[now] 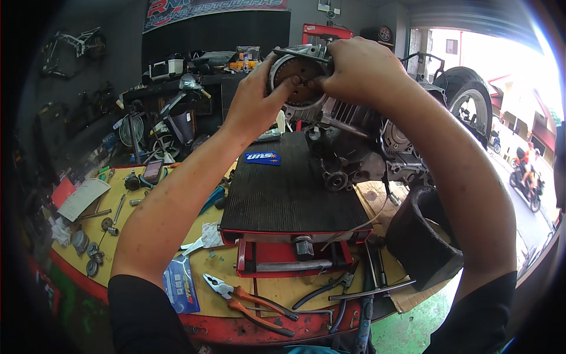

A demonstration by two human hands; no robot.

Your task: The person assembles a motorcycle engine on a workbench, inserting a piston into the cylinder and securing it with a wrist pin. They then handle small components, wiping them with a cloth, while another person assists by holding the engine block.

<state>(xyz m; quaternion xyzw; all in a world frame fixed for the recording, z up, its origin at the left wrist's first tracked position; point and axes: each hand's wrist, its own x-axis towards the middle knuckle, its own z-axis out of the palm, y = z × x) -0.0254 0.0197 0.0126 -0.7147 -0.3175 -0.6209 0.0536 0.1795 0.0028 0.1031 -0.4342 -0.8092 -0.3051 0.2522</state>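
Observation:
An engine (348,147) with finned cylinder and greasy grey casings sits on a black ribbed stand (277,200). At its upper end is a round metal housing (273,79), with a brown disc (306,97) ringed by small holes inside. My left hand (265,88) wraps the housing's left side, its thumb pressed on the disc near the centre. My right hand (365,68) is curled at the housing's right side, fingertips close to the disc's centre; what they grip is hidden. A slim metal rod (300,55) crosses the housing's top between both hands.
Combination pliers with orange handles (253,301), darker pliers (327,289) and a T-shaped bar (371,290) lie at the bench's front. Small parts and a phone (152,171) lie left. A black curved block (421,236) stands right, below a motorcycle wheel (471,106).

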